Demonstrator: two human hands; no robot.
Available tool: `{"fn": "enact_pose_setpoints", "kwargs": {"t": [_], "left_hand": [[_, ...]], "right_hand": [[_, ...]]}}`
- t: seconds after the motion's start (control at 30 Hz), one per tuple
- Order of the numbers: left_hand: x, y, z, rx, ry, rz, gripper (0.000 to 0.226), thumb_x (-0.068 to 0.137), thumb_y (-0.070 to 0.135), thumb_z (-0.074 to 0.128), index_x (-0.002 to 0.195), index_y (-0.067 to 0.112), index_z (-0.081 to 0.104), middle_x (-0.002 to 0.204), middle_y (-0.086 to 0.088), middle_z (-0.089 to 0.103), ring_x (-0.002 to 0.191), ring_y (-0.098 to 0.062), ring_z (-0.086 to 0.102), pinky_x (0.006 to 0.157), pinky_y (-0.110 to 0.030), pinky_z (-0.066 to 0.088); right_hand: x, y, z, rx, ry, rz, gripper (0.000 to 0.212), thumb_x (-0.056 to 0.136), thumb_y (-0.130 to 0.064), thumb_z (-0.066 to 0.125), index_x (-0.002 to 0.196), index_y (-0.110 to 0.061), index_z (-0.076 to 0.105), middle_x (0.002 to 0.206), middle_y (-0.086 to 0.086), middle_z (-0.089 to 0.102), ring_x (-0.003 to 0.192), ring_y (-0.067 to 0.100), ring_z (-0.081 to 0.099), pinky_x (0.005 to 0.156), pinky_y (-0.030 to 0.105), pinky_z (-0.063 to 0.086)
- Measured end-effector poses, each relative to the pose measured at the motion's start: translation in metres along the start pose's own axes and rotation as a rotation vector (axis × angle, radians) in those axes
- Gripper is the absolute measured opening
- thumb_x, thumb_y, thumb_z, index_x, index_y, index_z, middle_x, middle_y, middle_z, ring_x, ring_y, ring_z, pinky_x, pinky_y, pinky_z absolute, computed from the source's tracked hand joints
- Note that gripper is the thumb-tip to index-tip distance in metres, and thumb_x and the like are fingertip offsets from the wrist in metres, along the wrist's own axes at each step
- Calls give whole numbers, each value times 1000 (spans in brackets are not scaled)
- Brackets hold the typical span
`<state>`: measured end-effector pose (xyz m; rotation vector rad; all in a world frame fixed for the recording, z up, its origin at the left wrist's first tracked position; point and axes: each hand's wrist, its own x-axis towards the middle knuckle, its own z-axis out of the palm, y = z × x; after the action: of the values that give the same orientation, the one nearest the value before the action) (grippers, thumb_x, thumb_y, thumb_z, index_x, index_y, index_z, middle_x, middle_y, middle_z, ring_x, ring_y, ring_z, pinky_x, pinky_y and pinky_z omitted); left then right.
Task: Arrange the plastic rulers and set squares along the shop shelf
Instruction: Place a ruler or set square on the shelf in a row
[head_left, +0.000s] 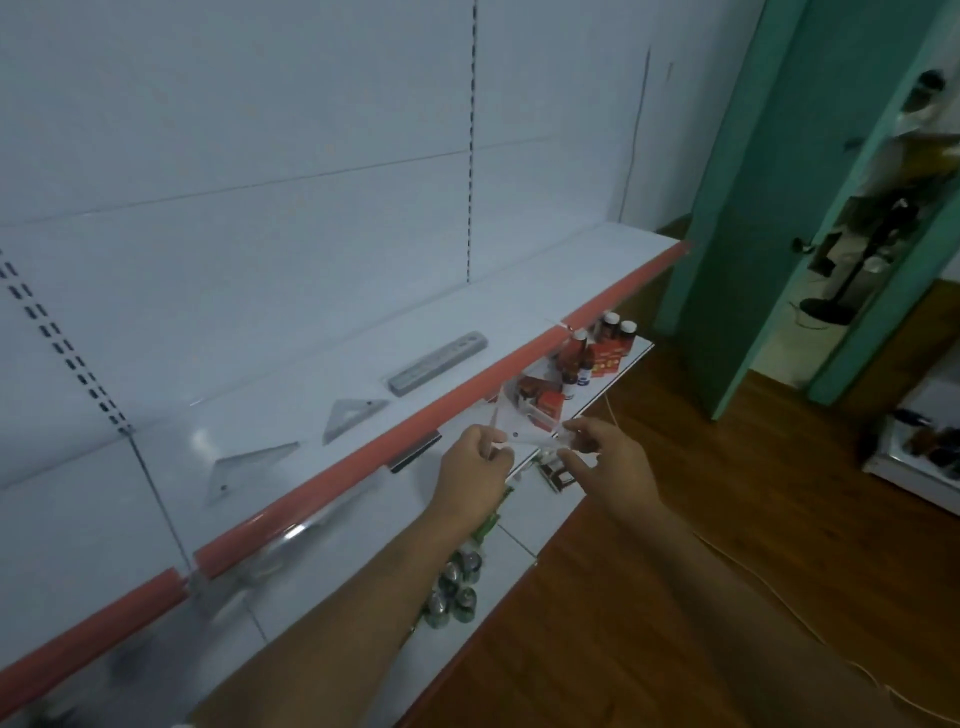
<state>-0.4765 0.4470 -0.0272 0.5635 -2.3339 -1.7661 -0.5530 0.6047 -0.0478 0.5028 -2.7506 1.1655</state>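
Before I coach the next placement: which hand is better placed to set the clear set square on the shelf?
Probably the left. Both hands pinch the clear set square, but the left hand is nearer the shelf and its red edge, beside the two set squares already laid there. The right hand is farther out.

Only 1 view exists: a wide-angle camera worn on the person's head, looking forward and steeply down. It stands close to the white shelf (519, 312), whose red front edge (415, 421) runs slantwise from lower left to upper right, so the picture is tilted. Both forearms reach in from the bottom edge, and the left hand (470, 467) and right hand (605, 460) sit near the centre. The wood floor (727, 519) and a green door frame (727, 260) fill the right side, bent by the lens.
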Motion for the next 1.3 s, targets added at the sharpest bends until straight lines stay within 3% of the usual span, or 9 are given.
{"fn": "enact_pose_setpoints", "kwargs": {"t": [0.07,0.2,0.37,0.63,0.77,1.0,1.17,1.3], "left_hand": [[20,1,-11,29,66,30,13,94,17,56,106,22,57,93,3,58,81,-10,56,63,-14,42],[59,-4,-42,81,212,12,9,89,17,58,96,11,59,82,-3,57,69,-14,51,59,-23,40],[84,-17,-88,23,400,-13,13,85,11,59,97,17,61,76,5,54,69,-12,52,58,-15,40],[66,-59,-174,107,778,-172,15,85,18,61,99,22,57,80,5,58,65,-10,54,68,-28,50],[39,-75,-196,212,918,-311,20,83,20,60,103,20,57,88,1,63,74,-15,58,73,-30,50],[19,-95,-202,423,904,-540,25,80,17,59,105,14,59,100,-6,64,94,-26,61,81,-32,49],[26,-100,-198,469,903,-556,17,83,20,59,98,13,60,96,-8,64,90,-29,60,80,-36,50],[25,-106,-199,467,913,-567,30,81,25,63,108,12,60,102,-8,59,90,-27,60,82,-38,51]], "right_hand": [[21,-6,11,-1,-28,-16,37,87,-30,69,123,-26,61,104,-8,64,89,8,60,79,25,56],[63,-28,38,-15,-123,-102,35,87,-31,68,120,-24,60,106,-7,64,92,6,58,79,20,48],[101,-71,83,6,-208,-262,33,87,-28,68,119,-19,62,103,-7,63,94,7,58,81,18,43],[119,-150,177,52,-435,-586,32,81,-29,74,110,-20,66,95,-4,64,92,15,57,84,31,46],[108,-174,221,11,-510,-758,32,80,-39,73,109,-26,67,99,-6,64,98,17,57,83,32,35],[101,-198,255,-253,-607,-926,35,86,-53,57,117,-38,61,122,-11,55,119,15,42,92,35,22],[106,-201,263,-299,-660,-934,35,84,-53,57,115,-39,62,117,-12,58,116,15,44,87,36,23],[106,-203,265,-309,-646,-931,33,84,-51,58,114,-37,65,111,-11,60,108,14,47,82,35,23]]}}
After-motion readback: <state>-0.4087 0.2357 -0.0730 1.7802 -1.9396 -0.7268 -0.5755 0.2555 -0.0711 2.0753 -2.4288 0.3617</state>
